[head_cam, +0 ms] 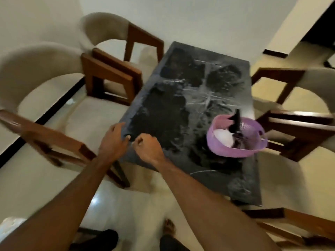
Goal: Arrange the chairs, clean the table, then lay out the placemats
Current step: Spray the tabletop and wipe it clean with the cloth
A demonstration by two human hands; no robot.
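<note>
A dark marbled surface [190,109] is filling the centre of the frame, running from the lower right toward the upper middle. Two padded chairs with wooden arms are standing along its left side: one [36,84] at the left edge, another [108,37] at the upper left. A third chair [308,113] is sitting at the right edge. A purple basket [237,136] is resting on the surface at centre right, holding a dark bottle [237,122] and something white. The left hand [114,140] is gripping the surface's near corner, fingers curled over the edge. The right hand [148,147] is hovering just beside it, fist curled, seemingly holding nothing.
</note>
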